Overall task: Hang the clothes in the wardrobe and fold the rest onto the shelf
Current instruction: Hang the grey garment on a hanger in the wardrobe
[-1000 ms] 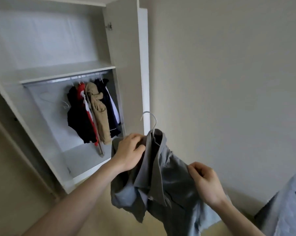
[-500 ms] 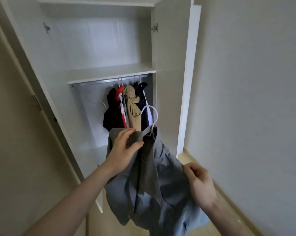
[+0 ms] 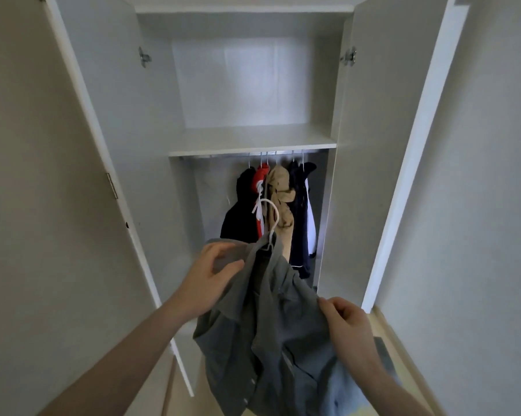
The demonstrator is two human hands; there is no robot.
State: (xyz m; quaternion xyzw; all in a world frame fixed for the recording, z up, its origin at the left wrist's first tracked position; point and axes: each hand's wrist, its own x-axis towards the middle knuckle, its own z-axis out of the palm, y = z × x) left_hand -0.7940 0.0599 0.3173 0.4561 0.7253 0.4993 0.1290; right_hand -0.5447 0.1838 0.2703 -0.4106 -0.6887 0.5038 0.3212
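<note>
Facing the open wardrobe (image 3: 373,145), a grey shirt (image 3: 271,319) on a white hanger (image 3: 271,223) is being held at six o'clock. Its shoulder is being pinched by the left hand (image 3: 206,283), its front gripped by the right hand (image 3: 347,331). Several garments (image 3: 271,205) are already hanging at twelve o'clock; the shelf (image 3: 250,139) is being left bare.

Grey shirt (image 3: 271,334) covers the white hanger (image 3: 270,226) except hook and neck; shirt hem cut by bottom edge. Left hand (image 3: 206,283) fingers motion-blurred. Hung clothes (image 3: 275,205) overlap; lower ends hidden behind shirt. Wardrobe (image 3: 253,139) floor unseen.
</note>
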